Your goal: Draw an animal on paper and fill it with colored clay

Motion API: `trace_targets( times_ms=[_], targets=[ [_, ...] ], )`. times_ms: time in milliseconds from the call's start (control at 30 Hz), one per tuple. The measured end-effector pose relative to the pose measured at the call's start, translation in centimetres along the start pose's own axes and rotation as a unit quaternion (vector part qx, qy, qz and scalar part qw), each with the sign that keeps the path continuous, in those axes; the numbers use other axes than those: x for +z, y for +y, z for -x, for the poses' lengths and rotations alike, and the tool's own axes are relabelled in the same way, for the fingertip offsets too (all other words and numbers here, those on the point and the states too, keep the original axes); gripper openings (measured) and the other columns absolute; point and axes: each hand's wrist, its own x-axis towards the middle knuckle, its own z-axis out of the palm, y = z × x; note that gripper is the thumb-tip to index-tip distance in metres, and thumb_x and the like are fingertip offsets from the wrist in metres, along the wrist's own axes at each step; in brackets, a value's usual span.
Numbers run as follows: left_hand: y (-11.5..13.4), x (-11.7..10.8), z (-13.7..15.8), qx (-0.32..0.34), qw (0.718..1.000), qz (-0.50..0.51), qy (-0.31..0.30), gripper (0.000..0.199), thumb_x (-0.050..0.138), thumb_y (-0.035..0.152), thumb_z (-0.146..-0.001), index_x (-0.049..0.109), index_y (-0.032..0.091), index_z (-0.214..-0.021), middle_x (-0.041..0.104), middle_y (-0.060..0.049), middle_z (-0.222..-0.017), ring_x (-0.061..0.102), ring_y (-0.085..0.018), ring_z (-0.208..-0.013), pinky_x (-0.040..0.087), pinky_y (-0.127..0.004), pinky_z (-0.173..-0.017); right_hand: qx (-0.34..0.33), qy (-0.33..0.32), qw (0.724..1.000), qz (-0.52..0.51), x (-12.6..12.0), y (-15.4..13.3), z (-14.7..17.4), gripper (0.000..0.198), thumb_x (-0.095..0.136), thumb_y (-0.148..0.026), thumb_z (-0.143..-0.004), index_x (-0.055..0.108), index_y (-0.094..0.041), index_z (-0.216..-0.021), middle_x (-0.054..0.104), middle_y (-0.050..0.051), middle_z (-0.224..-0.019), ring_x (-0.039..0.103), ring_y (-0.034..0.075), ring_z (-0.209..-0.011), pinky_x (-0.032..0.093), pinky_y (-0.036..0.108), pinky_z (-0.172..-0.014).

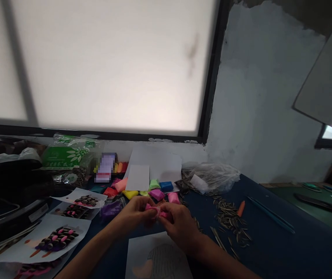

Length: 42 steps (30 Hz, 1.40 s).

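Observation:
Both of my hands meet above the front middle of the blue table. My left hand [137, 212] and my right hand [182, 224] pinch a small bright pink lump of modelling clay [152, 208], which seems to be in clear wrapping. Fingers cover part of it. Just below the hands lies a white sheet [139, 248] with a striped pencil drawing and a peach-coloured shape. Beyond my fingers sit several coloured clay packets, among them a magenta packet [156, 194], a blue packet [166, 186] and a yellow packet [130, 194]. Purple clay [112, 210] lies left of my left hand.
On the left are sheets with seed-and-clay pictures [58, 238] and a green seed bag [67, 157]. To the right lie loose striped seeds [230, 217], an orange stick-shaped piece [241, 208] and a long teal tool [270, 215]. A clear plastic bag [215, 176] rests against the wall.

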Motion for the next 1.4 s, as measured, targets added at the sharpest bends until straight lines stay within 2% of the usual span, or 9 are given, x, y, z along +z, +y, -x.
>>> trace_targets(
  times_ms=[100,267,400,567,700,833,967,1267,1400],
  targets=[
    [0.7,-0.1,0.0,-0.011,1.000,0.007,0.006,0.015,0.069,0.028,-0.100,0.066,0.014,-0.094,0.067,0.002,-0.082,0.066,-0.014,-0.067,0.057,-0.028,-0.063,0.001,0.002,1.000,-0.013,-0.1,0.1,-0.1,0.013,0.063,-0.017,-0.088,0.076,-0.017,-0.086,0.076,0.007,-0.083,0.067,0.020,-0.073,0.047,0.029,-0.069],
    [1.3,-0.5,0.5,-0.062,0.997,0.046,0.021,0.014,0.067,0.022,-0.100,0.063,0.015,-0.112,0.067,0.003,-0.078,0.067,-0.014,-0.059,0.058,-0.027,-0.056,0.048,-0.002,0.995,-0.086,0.0,0.4,-0.3,0.020,0.057,-0.031,-0.092,0.069,-0.016,-0.085,0.060,-0.001,-0.060,0.056,0.013,-0.045,0.043,0.023,-0.046],
    [1.4,-0.8,0.7,-0.087,0.994,0.061,0.028,0.014,0.068,0.020,-0.099,0.064,0.014,-0.112,0.068,0.002,-0.081,0.068,-0.013,-0.061,0.058,-0.027,-0.058,0.074,0.003,0.989,-0.126,-0.2,0.4,-0.4,0.021,0.053,-0.035,-0.091,0.061,-0.019,-0.081,0.051,-0.006,-0.054,0.051,0.011,-0.040,0.043,0.021,-0.040],
    [1.1,-1.0,0.5,-0.098,0.992,0.062,0.039,0.019,0.065,0.030,-0.103,0.064,0.015,-0.116,0.068,-0.001,-0.091,0.067,-0.014,-0.066,0.059,-0.029,-0.061,0.079,0.023,0.989,-0.124,-0.6,0.4,-0.5,0.021,0.053,-0.035,-0.091,0.058,-0.019,-0.078,0.059,-0.001,-0.066,0.051,0.010,-0.046,0.045,0.021,-0.042],
    [1.2,-0.6,0.4,-0.099,0.993,0.057,0.033,0.020,0.066,0.030,-0.103,0.065,0.015,-0.116,0.069,-0.002,-0.094,0.068,-0.015,-0.069,0.059,-0.030,-0.063,0.054,0.021,0.995,-0.084,-0.5,0.3,-0.4,0.028,0.050,-0.035,-0.094,0.070,-0.016,-0.095,0.062,0.000,-0.067,0.050,0.011,-0.046,0.042,0.022,-0.043],
    [1.2,-0.1,0.3,-0.104,0.993,0.052,0.026,0.018,0.066,0.028,-0.102,0.065,0.015,-0.114,0.069,-0.001,-0.092,0.067,-0.014,-0.068,0.059,-0.029,-0.063,0.007,0.027,1.000,0.000,-0.4,-0.5,-0.1,0.018,0.061,-0.024,-0.088,0.076,-0.017,-0.095,0.070,0.006,-0.083,0.058,0.016,-0.061,0.044,0.028,-0.058],
    [1.3,0.1,0.4,-0.103,0.993,0.053,0.035,0.017,0.066,0.029,-0.102,0.066,0.015,-0.112,0.069,-0.001,-0.091,0.067,-0.014,-0.067,0.059,-0.029,-0.062,0.003,0.033,0.998,0.054,-0.5,-0.8,-0.1,0.012,0.064,-0.013,-0.083,0.073,-0.016,-0.090,0.073,0.010,-0.091,0.067,0.023,-0.079,0.046,0.033,-0.070],
    [1.0,0.2,0.4,-0.095,0.993,0.053,0.043,0.018,0.065,0.030,-0.103,0.066,0.015,-0.112,0.069,-0.001,-0.091,0.068,-0.015,-0.069,0.059,-0.031,-0.065,0.019,0.020,0.999,0.034,-0.2,0.0,-0.3,0.023,0.077,-0.005,-0.075,0.078,-0.019,-0.094,0.077,0.006,-0.094,0.070,0.022,-0.083,0.050,0.029,-0.073],
    [0.4,0.3,0.2,-0.088,0.995,0.036,0.042,0.022,0.064,0.034,-0.103,0.065,0.015,-0.115,0.069,-0.003,-0.098,0.069,-0.017,-0.075,0.060,-0.034,-0.069,0.017,0.033,0.999,0.010,0.1,0.3,-0.1,0.018,0.078,-0.005,-0.076,0.078,-0.019,-0.086,0.073,0.003,-0.084,0.066,0.019,-0.077,0.046,0.029,-0.072]
  ],
)
